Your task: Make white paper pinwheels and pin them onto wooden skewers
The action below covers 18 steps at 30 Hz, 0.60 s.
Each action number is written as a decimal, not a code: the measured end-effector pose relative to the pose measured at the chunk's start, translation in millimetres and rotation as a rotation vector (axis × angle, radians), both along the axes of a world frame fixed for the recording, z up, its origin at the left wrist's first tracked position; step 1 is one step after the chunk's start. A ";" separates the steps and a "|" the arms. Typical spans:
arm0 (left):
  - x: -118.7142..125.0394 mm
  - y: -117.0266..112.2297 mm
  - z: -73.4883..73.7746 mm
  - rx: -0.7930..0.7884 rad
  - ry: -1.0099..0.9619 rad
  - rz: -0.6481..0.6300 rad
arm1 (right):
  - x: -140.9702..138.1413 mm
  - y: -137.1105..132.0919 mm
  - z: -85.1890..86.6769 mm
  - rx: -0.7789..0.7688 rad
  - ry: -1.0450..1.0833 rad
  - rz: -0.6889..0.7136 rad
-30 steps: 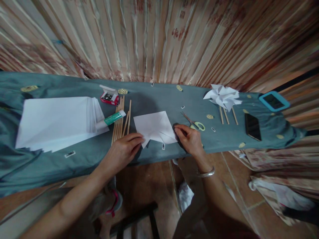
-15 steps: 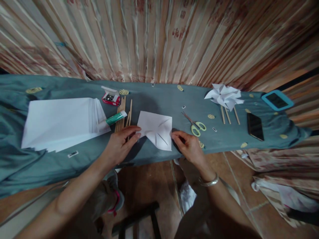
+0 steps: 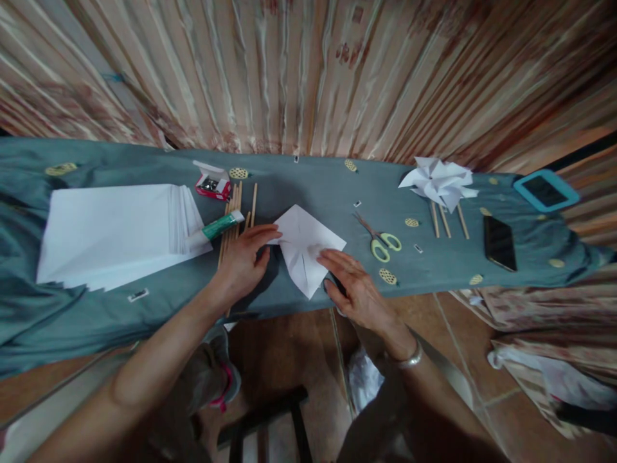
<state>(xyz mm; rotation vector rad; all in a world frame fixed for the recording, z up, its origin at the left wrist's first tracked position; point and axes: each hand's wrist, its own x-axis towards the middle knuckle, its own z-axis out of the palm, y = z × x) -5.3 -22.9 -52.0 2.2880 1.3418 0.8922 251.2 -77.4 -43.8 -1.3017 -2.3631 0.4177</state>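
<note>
A white square of paper [image 3: 308, 241] with slits cut in from its corners lies turned like a diamond on the cloth in front of me. My left hand [image 3: 247, 260] touches its left corner with outstretched fingers, the thumb held apart below. Over the paper's right lower part rest the fingers of my right hand [image 3: 351, 283], stretched out, its thumb apart near the edge. Just right of the paper are scissors [image 3: 380, 241] with yellow-green handles. Wooden sticks [image 3: 236, 206] lie behind my left hand, with a green tube [image 3: 222, 225] across them.
A stack of white paper [image 3: 110, 231] covers the left of the cloth-covered table [image 3: 328, 186]. Beside it stands an open red box [image 3: 212, 185] of small metal pieces. To the right are paper pinwheels [image 3: 438, 182] with sticks, a black phone [image 3: 499, 243] and a blue-framed device [image 3: 546, 191].
The paper has turned from square-on to a diamond position. My right hand has moved from pinching its right edge to lying over it, and my left thumb has come away from the paper.
</note>
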 end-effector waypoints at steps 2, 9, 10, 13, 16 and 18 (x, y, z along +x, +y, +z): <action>3.8 -2.6 2.7 0.096 0.047 -0.012 | -0.8 -4.3 -0.4 0.012 -0.026 0.015; 15.2 -17.4 5.2 0.104 0.060 -0.115 | -2.2 -11.6 7.4 0.065 -0.069 0.031; 16.0 -18.3 4.7 0.095 0.062 -0.122 | -2.3 -12.1 8.0 0.065 -0.080 0.029; 18.0 -20.0 3.8 0.094 0.072 -0.139 | -2.3 -13.2 8.5 0.070 -0.111 0.031; 19.4 -21.9 3.4 0.091 0.091 -0.137 | -2.0 -14.3 7.7 0.070 -0.127 0.039; 19.9 -23.1 2.7 0.081 0.107 -0.133 | -1.9 -15.0 7.2 0.062 -0.131 0.046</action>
